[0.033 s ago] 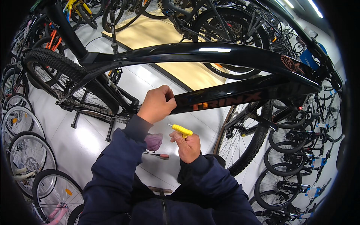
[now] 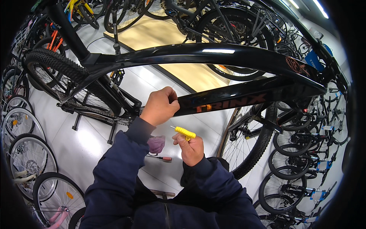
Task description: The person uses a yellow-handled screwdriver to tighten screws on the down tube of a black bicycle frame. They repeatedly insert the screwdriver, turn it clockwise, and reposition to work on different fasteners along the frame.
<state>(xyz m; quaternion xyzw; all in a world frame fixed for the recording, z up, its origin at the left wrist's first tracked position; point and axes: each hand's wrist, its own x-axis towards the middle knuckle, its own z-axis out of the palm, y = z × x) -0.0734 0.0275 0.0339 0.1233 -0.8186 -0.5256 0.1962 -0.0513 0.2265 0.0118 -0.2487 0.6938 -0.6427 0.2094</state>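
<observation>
A black bicycle frame (image 2: 183,53) stretches across in front of me, with orange-red lettering on its lower tube (image 2: 228,100). My left hand (image 2: 160,107) is closed at the near end of that lower tube, fingers curled together against or just in front of it. Whatever they may pinch is hidden. Lower and to the right, my right hand (image 2: 190,149) grips a small yellow-handled screwdriver (image 2: 185,133). Its short metal shaft points up and left, toward my left wrist, and its tip is apart from the bicycle.
On the white floor below my hands lie a purple cloth (image 2: 156,144) and a tool with a reddish handle (image 2: 166,158). The rear wheel (image 2: 57,72) stands at left, the front wheel (image 2: 251,141) at right. Several parked bicycles line both sides and the back, some by a wooden platform (image 2: 175,70).
</observation>
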